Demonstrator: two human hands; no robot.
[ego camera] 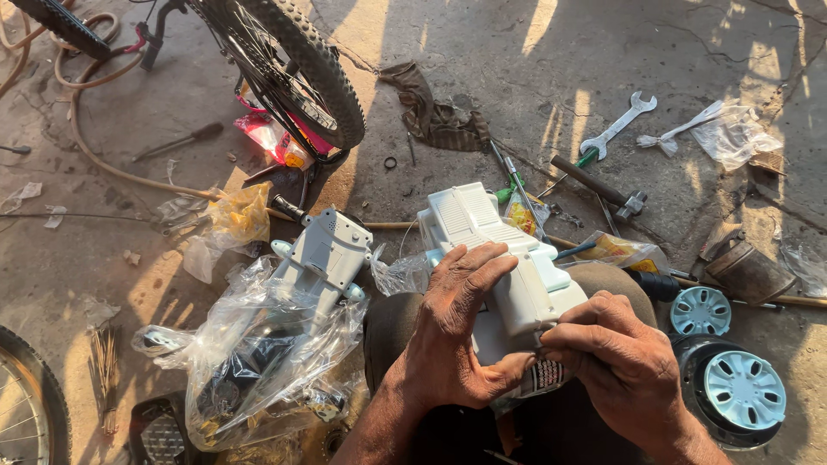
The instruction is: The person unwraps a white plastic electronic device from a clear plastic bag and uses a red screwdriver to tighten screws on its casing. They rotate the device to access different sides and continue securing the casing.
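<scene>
A white plastic toy-vehicle body part (500, 250) rests on my lap. My left hand (452, 331) lies flat over its near side, fingers spread along the ribbed top. My right hand (624, 357) pinches a small thin object, too small to identify, against the part's lower right edge beside a printed label (544, 375). A second grey-white plastic toy part (323, 258) lies on a clear plastic bag (250, 362) to the left.
A bicycle wheel (297, 65) stands at top left, another wheel rim (26, 405) at bottom left. A spanner (616, 127), hammer (599, 185), screwdrivers and a rag (435, 112) lie on the concrete. Pale blue toy wheels (736, 387) sit at right.
</scene>
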